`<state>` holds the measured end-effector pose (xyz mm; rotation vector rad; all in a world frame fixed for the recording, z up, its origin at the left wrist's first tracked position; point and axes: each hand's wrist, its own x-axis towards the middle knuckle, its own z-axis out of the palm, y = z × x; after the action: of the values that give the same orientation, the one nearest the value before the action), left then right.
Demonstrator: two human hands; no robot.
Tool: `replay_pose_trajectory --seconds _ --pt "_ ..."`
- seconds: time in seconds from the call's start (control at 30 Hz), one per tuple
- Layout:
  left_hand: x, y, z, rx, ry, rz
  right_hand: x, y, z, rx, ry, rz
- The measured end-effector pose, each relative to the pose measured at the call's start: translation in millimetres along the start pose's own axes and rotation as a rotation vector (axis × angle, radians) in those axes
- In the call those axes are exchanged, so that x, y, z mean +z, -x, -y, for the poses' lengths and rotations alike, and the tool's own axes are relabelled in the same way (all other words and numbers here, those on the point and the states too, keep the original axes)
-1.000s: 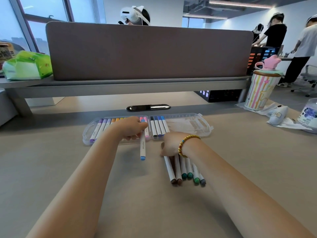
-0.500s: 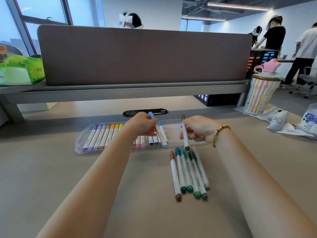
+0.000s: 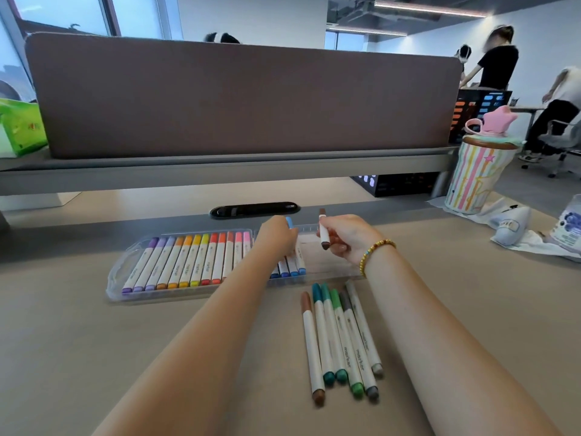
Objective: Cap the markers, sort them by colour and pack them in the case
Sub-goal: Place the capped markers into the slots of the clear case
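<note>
Case [image 3: 125, 275] on bench [image 3: 94, 357], markers [image 3: 188, 262] in its left part; loose markers [image 3: 342, 341] before its right end.

Clear case [image 3: 125, 272], centre frame, holds capped markers [image 3: 191, 262] sorted purple to blue; six loose markers [image 3: 339, 338] lie below-right; a brown marker [image 3: 323, 229], seemingly capped, is held above.

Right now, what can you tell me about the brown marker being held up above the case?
The brown marker has a white barrel with dark brown caps at both ends. It looks like smooth plastic. The right hand pinches it around the middle, holding it nearly upright and slightly tilted, in the air above the right, bare part of the clear case. Nothing but the fingers touches it. Any print on the barrel is too small to read.
</note>
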<state>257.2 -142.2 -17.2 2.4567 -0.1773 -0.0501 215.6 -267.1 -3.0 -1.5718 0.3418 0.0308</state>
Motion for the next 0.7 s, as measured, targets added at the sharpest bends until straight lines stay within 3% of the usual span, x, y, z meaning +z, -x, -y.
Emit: replay_pose_trajectory --seconds 0.33,0.57,0.7 --pt "14 9 4 0.182 -0.335 -0.094 1 4 -2 -0.039 0.079 -0.02" --pt "3 16 20 0.311 -0.513 0.308 -2 5 0 -0.046 0.092 -0.029" --pt "0 20 20 0.315 -0.59 0.337 -1 6 2 -0.055 0.121 -0.024"
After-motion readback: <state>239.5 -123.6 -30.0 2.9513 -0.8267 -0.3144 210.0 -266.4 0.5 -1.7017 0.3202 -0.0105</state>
